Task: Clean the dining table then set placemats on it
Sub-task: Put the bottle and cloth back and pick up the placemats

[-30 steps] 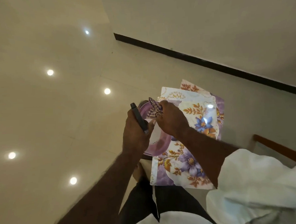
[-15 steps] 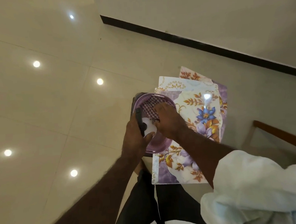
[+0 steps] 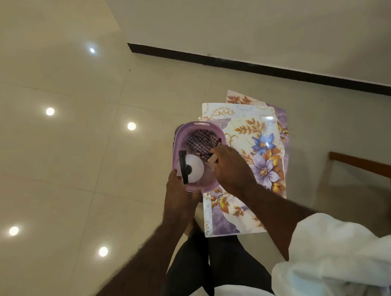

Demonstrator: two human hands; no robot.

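Gripping near rim of purple basket (image 3: 196, 125) with left hand (image 3: 181, 194) | head view: right hand (image 3: 231, 166) curled inside basket at edge of checked cloth (image 3: 202, 139), hold on cloth not discernible | white spray bottle (image 3: 194, 169) beside cloth in basket | floral placemats (image 3: 263, 158) stacked just right of basket

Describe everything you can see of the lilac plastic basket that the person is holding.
The lilac plastic basket is oval, with perforated, weave-like walls and a smooth rim. It is tilted so its opening faces the camera. The left hand grips its near rim; the right hand reaches inside. It holds a purple checked cloth and a white bottle with a black top. A stack of floral placemats shows right beside it.
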